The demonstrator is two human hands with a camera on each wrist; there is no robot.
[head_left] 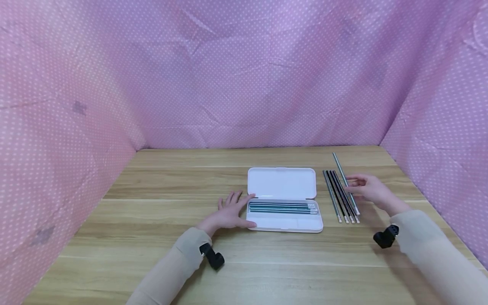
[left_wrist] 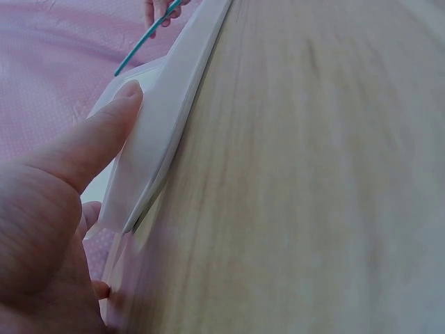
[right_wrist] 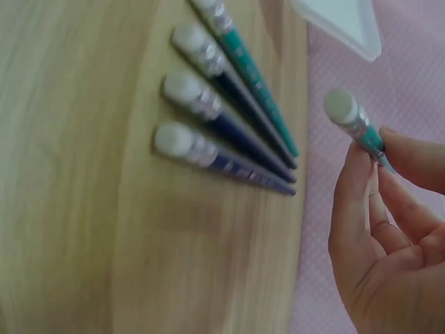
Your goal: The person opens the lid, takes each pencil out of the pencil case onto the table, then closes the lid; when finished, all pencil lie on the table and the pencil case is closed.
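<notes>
A white pencil case [head_left: 284,223] lies unfolded on the table, with several green pencils [head_left: 280,208] side by side in its near half. My left hand [head_left: 228,214] is at the case's left end, fingers spread, with the thumb [left_wrist: 111,132] against the near corner. To the right of the case, my right hand [head_left: 369,191] pinches a green pencil [right_wrist: 370,139] between thumb and fingers, its white eraser toward the wrist camera. Beside that hand, several pencils [head_left: 335,195], one green and the others dark blue, lie on the table with erasers toward me.
The wooden table [head_left: 152,212] extends around the case on both sides. Pink polka-dotted cloth [head_left: 248,84] hangs behind the table and along its sides. The case's lid [head_left: 281,182] lies folded back toward the far edge.
</notes>
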